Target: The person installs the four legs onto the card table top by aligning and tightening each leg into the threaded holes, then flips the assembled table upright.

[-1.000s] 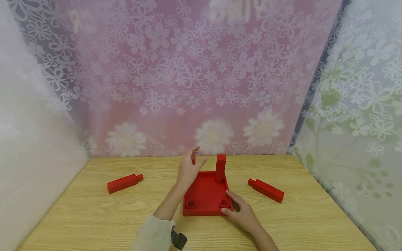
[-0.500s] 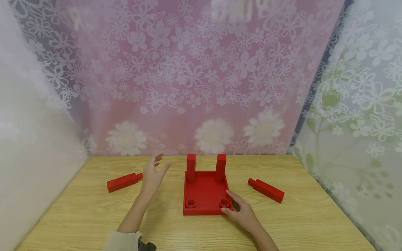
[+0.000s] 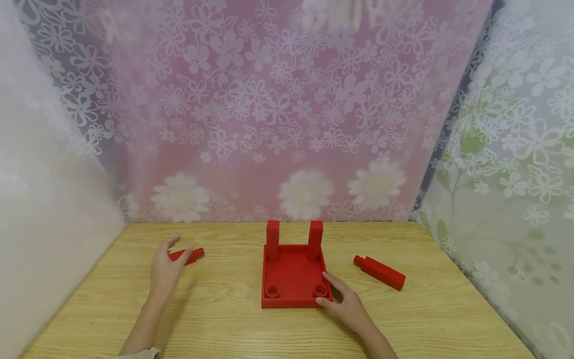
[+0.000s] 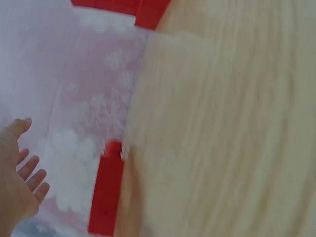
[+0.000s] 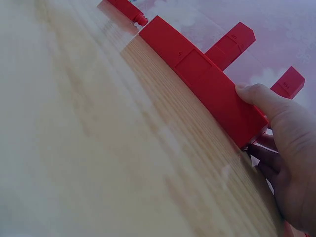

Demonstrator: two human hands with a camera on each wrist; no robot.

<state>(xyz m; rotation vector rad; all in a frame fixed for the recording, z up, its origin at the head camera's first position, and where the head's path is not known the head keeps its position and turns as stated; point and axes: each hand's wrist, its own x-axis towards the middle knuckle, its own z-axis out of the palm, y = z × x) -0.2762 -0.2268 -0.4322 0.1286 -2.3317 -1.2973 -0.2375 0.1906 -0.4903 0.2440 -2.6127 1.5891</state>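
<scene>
A red square-sided leg [image 3: 194, 257] lies at left on the counter [image 3: 224, 319], looking light, rigid and slightly slippery; its flat sides likely suit a mid-length pinch. The left grip [image 3: 166, 270], fingers loose, holds nothing near it; the right grip [image 3: 352, 309] pinches the red tray-shaped base [image 3: 293, 279] at its near right corner.

My tray [image 3: 293, 276] and posts [image 3: 316, 238] are red, my desk [image 3: 224, 314] yellowish wood grain, the backdrop [image 3: 287, 144] pink with white flowers [image 3: 306, 193].

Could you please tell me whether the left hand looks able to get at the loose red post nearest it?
Probably yes: the left hand is open beside the loose red post, and I see nothing between them blocking the way.
</scene>
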